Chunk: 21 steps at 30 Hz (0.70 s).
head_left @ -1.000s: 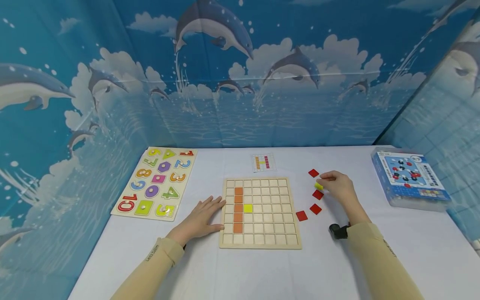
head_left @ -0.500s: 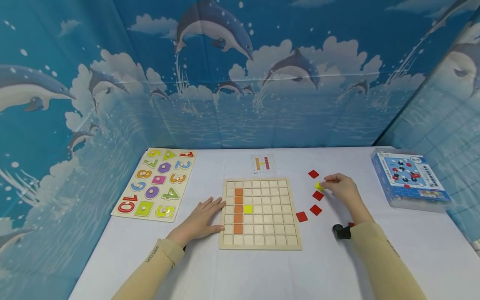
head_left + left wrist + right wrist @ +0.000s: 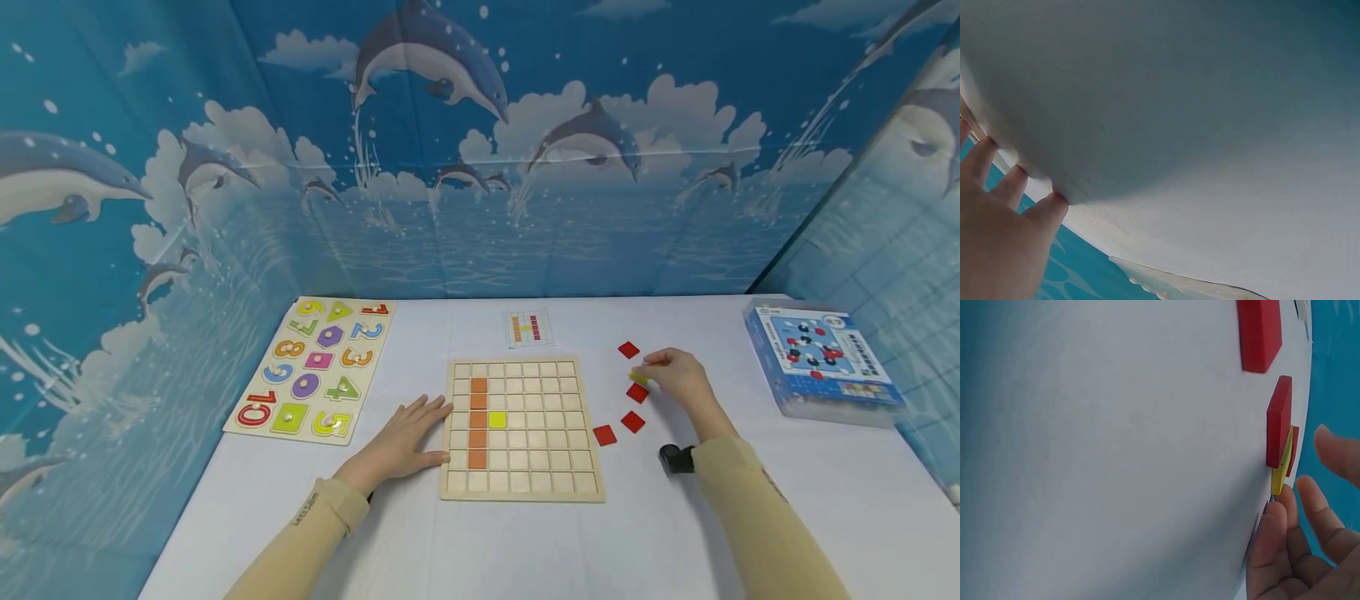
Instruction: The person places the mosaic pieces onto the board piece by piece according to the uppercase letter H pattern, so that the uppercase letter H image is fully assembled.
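Observation:
My left hand (image 3: 405, 437) rests on the white table with fingers spread, fingertips touching the left edge of a wooden grid board (image 3: 540, 483). On that board lie a column of several orange tiles (image 3: 477, 419) and one yellow tile (image 3: 497, 420) beside it. My right hand (image 3: 678, 377) is right of the board, by a loose yellow tile (image 3: 1282, 469). In the right wrist view that tile stands tilted among red tiles (image 3: 1279, 419); fingertips touch its lower end, while the thumb is apart from it. In the left wrist view, the left hand (image 3: 1004, 231) shows bent-down fingertips.
Several red tiles (image 3: 633, 422) lie scattered right of the board. A pattern card (image 3: 528, 328) is behind it. The number puzzle (image 3: 311, 367) lies at the left, a blue boxed set (image 3: 823, 358) at the right. A dolphin-print curtain (image 3: 480, 208) closes off the back.
The right hand stays by the loose yellow tile, shifting slightly. The tile looks raised, then flatter on the table, then partly covered by fingers now. The left hand has not moved.

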{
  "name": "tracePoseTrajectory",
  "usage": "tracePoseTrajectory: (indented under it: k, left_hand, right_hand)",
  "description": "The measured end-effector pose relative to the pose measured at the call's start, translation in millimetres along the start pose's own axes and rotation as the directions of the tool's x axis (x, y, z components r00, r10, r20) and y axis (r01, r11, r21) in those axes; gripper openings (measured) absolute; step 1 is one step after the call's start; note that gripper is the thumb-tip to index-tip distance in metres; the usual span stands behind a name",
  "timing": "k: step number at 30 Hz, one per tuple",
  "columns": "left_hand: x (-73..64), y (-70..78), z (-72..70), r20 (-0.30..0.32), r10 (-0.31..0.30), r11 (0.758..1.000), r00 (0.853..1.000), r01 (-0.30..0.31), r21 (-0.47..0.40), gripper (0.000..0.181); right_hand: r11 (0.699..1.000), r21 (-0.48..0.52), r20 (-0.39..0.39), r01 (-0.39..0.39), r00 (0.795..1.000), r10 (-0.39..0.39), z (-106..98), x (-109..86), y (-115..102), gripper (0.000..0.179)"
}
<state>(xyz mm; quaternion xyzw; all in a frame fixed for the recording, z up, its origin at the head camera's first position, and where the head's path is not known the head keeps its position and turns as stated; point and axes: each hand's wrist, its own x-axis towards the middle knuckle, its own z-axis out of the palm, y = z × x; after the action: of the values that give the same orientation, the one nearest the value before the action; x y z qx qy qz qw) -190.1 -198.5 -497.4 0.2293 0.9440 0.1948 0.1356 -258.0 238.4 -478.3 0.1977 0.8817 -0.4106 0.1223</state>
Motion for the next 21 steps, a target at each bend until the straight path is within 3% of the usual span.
tracePoseTrajectory:
  k: [6, 16, 21]
  left_hand:
    - [-0.3, 1.2, -0.3, 0.002, -0.009, 1.0, 1.0, 0.009, 0.006, 0.076]
    - [0.7, 0.6, -0.9, 0.008, -0.001, 1.0, 1.0, 0.001, 0.011, 0.076]
    - [0.7, 0.1, -0.7, 0.005, 0.003, 1.0, 1.0, -0.003, 0.009, 0.076]
  right_hand:
    - [0.999, -0.038, 0.021, -0.024, 0.999, 0.025, 1.9, -2.2, -4.3, 0.046]
    - [0.995, -0.1, 0.009, 0.008, 1.0, -0.008, 3.2, 0.4, -2.8, 0.036]
    - [0.995, -0.097, 0.002, -0.028, 1.0, 0.028, 3.8, 3.2, -2.3, 0.037]
